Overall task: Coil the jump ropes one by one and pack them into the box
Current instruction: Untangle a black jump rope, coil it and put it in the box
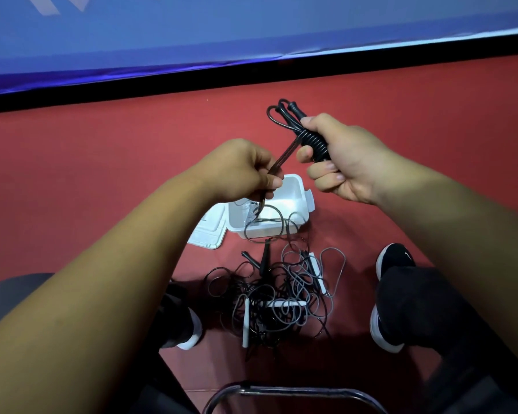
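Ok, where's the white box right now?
In the head view the white box sits open on the red floor at centre frame, just beyond the tangled pile of jump ropes, with its lid lying beside its left side.

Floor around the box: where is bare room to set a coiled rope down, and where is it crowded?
Bare red floor lies left of the box and its lid, and right of the box up to the black strip. Crowded: the rope tangle between the shoes, reaching the box's near wall.
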### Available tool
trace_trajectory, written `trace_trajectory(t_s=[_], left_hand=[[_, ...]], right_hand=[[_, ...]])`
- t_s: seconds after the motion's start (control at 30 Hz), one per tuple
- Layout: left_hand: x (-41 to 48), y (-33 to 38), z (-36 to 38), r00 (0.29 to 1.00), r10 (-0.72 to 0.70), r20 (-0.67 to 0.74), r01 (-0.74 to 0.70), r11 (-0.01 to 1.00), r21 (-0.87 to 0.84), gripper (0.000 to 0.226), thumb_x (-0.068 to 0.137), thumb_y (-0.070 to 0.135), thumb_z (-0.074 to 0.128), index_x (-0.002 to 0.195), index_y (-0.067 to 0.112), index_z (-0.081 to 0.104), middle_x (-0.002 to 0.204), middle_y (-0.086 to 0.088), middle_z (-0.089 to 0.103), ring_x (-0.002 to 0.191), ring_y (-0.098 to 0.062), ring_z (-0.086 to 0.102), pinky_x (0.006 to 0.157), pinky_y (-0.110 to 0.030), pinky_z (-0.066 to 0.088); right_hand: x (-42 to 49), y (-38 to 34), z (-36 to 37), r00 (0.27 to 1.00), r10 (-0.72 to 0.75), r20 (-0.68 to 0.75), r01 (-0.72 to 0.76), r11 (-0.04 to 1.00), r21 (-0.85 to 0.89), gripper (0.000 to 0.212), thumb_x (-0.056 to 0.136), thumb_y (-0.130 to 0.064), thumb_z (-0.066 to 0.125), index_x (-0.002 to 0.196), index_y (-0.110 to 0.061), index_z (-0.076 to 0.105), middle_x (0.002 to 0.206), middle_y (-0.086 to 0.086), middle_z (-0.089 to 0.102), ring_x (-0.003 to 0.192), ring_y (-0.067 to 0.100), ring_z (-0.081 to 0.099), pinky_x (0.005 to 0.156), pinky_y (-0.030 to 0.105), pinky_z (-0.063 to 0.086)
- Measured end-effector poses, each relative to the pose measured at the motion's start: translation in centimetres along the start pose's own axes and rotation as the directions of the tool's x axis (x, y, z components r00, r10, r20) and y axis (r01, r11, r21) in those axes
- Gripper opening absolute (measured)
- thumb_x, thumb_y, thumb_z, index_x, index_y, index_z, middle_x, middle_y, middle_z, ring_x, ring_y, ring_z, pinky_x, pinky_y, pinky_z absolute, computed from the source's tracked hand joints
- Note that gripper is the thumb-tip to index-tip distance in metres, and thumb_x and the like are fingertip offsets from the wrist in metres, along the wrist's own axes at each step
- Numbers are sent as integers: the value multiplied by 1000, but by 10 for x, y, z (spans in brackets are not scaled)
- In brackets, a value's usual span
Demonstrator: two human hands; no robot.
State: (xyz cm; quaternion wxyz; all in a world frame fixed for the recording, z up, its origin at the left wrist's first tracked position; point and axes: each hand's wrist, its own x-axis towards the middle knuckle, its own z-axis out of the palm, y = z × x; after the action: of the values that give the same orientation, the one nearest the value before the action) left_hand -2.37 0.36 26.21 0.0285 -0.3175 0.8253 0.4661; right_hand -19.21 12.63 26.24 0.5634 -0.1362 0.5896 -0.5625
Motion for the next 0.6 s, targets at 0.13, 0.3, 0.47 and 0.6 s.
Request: trace_trajectory(t_s=[0.13,0.3,0.47,0.6], left_hand=[[4,-1,5,998,-61,-28,59,996,-65,23,105,18,63,101,-3,73,85,-25,72,79,-34,78,77,-46,66],[6,5,8,996,-48,-77,16,929,-370,32,109,28,56,97,0,64,86,-17,70,79,-36,73,68,-36,65],[4,6,2,997,71,-3,-59,801,-596,7,106,12,59,101,10,62,115,-17,76,109,-33,74,90,-34,61],[0,0,-2,989,140,44,-96,849,-520,20,94,-8,68,109,3,62,111,-22,76,107,-30,75,95,-36,60]], right_hand=[[0,-1,-3,999,-23,23,23,999,25,28,100,-42,66,114,-22,53,74,-3,54,52,10,20,37,20,15],[2,-9,-9,998,-56,3,56,996,71,27,98,-47,71,99,-24,57,74,-3,55,50,9,21,35,21,16],[9,-14,-20,992,-61,-106,70,994,83,27,100,-43,69,101,-19,57,78,2,62,46,9,25,34,20,18],[11,-12,-22,993,-42,-113,50,996,74,30,100,-44,68,98,-16,58,77,2,63,45,8,27,33,20,19]])
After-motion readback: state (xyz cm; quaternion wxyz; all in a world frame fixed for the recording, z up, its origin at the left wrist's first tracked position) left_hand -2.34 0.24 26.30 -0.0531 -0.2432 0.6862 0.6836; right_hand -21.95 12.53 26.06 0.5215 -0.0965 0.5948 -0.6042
